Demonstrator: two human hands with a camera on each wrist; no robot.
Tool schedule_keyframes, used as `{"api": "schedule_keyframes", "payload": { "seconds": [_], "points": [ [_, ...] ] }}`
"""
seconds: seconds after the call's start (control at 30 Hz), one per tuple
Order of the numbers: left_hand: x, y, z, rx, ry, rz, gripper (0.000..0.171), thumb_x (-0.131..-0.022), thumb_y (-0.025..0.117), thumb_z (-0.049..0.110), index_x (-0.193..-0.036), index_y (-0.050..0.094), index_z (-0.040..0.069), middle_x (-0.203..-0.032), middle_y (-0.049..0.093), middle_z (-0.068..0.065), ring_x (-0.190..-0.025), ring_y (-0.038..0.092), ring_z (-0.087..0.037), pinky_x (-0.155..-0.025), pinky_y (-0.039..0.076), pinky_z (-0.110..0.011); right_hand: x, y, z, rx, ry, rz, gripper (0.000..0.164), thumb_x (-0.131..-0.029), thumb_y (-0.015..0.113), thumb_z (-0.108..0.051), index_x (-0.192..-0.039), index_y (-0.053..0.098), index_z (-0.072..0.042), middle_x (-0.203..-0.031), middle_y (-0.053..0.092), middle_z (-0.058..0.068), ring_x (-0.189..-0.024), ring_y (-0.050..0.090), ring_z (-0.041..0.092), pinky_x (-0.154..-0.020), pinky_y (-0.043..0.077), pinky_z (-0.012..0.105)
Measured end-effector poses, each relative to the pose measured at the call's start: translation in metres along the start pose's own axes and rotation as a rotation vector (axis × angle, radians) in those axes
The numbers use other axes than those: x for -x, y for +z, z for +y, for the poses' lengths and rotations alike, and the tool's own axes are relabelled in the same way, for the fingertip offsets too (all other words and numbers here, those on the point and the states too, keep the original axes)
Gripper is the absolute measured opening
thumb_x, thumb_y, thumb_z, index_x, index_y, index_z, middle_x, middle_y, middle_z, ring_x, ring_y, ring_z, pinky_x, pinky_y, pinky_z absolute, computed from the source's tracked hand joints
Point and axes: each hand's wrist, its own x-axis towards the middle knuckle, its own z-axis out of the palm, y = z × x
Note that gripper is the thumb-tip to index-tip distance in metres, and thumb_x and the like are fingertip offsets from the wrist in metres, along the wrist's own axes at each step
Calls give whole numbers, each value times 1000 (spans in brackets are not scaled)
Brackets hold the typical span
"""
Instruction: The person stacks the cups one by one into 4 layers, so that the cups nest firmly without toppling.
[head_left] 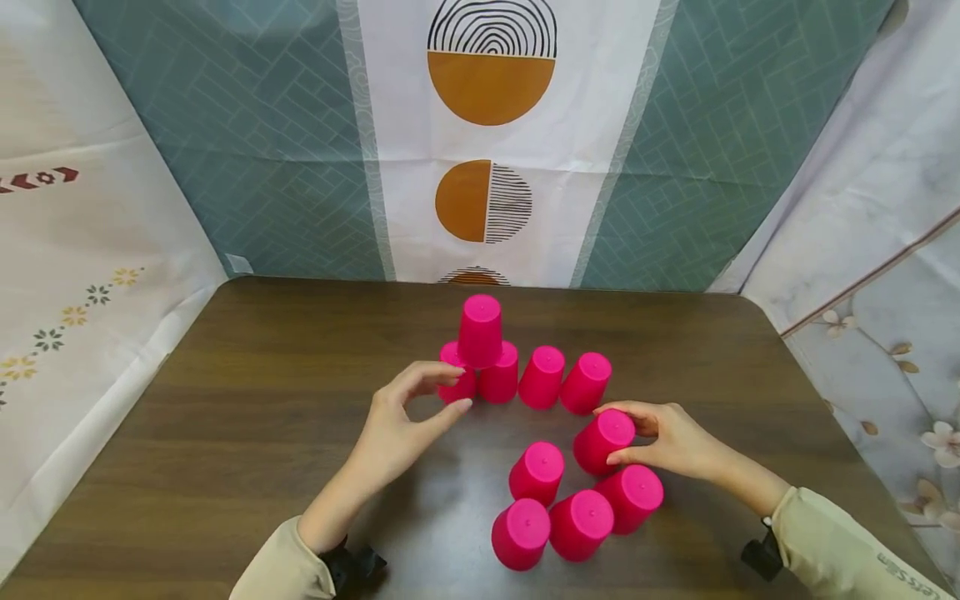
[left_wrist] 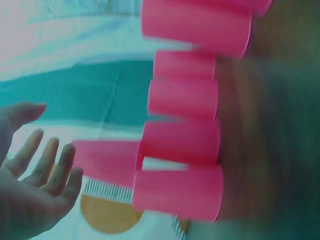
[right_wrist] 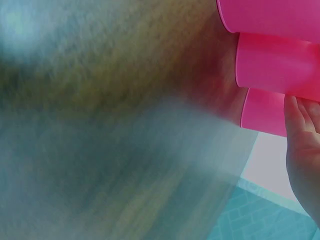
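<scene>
Upside-down pink cups stand on the table. At the back, one cup (head_left: 480,333) sits on top of two others, bridging the left cup (head_left: 448,392) and its neighbour (head_left: 498,382). My left hand (head_left: 405,421) is just left of this stack, thumb and fingers spread apart with nothing between them. In the left wrist view its fingertips are near the raised cup (left_wrist: 106,156). My right hand (head_left: 663,437) grips a cup (head_left: 596,446) at the rear of the front group, thumb on the near side and fingers on the far side.
Two more cups, a middle one (head_left: 542,379) and an end one (head_left: 585,385), continue the back row to the right. Several cups, including a front left one (head_left: 521,533), cluster closer to me. The brown table (head_left: 247,417) meets a patterned cloth (head_left: 300,167) behind.
</scene>
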Motion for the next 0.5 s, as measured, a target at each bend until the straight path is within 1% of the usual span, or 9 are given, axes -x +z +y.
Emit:
{"api": "schedule_keyframes", "payload": {
  "seconds": [0.13,0.27,0.37,0.43,0.5],
  "points": [
    [11,14,3,16,3,-150,34,-79,75,16,-111,63,17,-106,63,6,-96,60,-11,-88,49,-32,-2,-4,-4,17,3,-31,60,-74,78,-30,-124,56,-4,-108,67,6,-93,66,7,-79,54,25],
    [16,28,4,25,-15,-270,35,-80,75,21,-112,62,21,-109,62,9,-98,58,-9,-90,47,-32,-4,-8,-11,75,14,-29,62,-74,78,-33,-124,57,-4,-109,67,5,-94,65,6,-78,54,26],
    [18,37,3,29,-68,-337,40,-79,75,24,-116,59,24,-112,59,13,-102,57,-7,-93,45,-32,-6,-12,-17,120,29,-2,62,-73,79,-35,-123,58,-7,-109,67,3,-95,65,6,-77,55,28],
    [20,42,2,20,-106,-376,44,-79,75,27,-119,57,25,-114,57,16,-103,55,-7,-94,44,-33,-8,-15,-23,131,44,16,62,-72,80,-36,-123,58,-9,-108,67,1,-94,65,6,-78,55,29],
    [21,46,1,12,-126,-414,47,-78,75,28,-122,56,26,-116,56,16,-104,53,-6,-95,44,-34,-10,-20,-29,146,57,20,62,-71,80,-37,-123,58,-10,-108,67,-2,-94,65,5,-78,55,29]
  ]
}}
